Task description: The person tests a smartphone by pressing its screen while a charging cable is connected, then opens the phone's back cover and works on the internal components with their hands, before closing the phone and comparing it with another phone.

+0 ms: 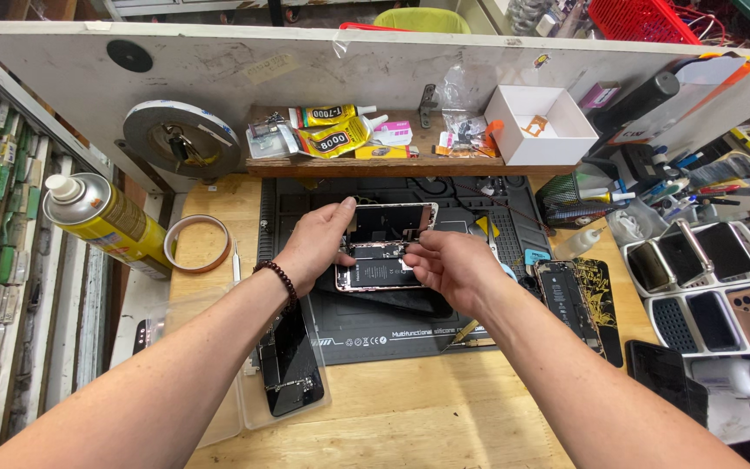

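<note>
An opened phone lies over the dark repair mat, its insides showing. Its screen panel is tilted up at the far side. My left hand grips the phone's left edge, fingers on the raised screen panel. My right hand holds the phone's right side, fingertips on the inner parts. Whether a small tool sits in the right fingers I cannot tell.
A yellow spray can and a tape ring stand at left. Another open phone lies right of the mat, a dark phone panel in a clear tray at the front. Glue tubes and a white box sit on the shelf; phone trays at right.
</note>
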`<control>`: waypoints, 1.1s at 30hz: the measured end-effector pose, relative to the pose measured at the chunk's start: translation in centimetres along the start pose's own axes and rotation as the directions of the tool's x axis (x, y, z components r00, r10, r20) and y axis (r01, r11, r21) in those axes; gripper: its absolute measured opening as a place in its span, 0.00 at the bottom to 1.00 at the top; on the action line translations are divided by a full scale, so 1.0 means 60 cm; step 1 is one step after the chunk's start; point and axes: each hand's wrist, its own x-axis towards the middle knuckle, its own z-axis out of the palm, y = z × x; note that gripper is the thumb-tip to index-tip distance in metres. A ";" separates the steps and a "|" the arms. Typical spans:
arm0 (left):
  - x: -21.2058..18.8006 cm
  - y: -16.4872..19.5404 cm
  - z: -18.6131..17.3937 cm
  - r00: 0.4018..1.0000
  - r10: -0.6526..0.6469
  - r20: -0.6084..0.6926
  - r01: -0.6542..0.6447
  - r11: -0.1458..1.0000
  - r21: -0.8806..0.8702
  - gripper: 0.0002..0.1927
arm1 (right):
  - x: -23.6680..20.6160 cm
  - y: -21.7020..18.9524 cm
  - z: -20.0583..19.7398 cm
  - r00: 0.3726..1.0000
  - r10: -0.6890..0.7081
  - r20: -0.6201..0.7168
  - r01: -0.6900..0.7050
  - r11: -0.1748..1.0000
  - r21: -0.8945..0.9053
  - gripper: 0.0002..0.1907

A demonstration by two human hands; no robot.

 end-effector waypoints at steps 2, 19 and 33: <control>0.001 0.002 0.000 1.000 -0.018 -0.003 0.018 1.000 -0.006 0.33 | -0.002 0.005 -0.002 0.998 -0.057 -0.023 0.056 0.998 -0.039 0.11; 0.005 0.001 0.000 0.999 -0.052 -0.003 0.052 0.998 -0.027 0.34 | -0.043 0.030 -0.003 0.720 -0.654 0.233 0.505 0.264 -0.822 0.11; 0.013 -0.019 -0.003 1.000 -0.020 0.021 0.022 0.996 -0.091 0.25 | -0.039 0.027 -0.005 0.704 -0.668 0.239 0.523 0.262 -0.811 0.12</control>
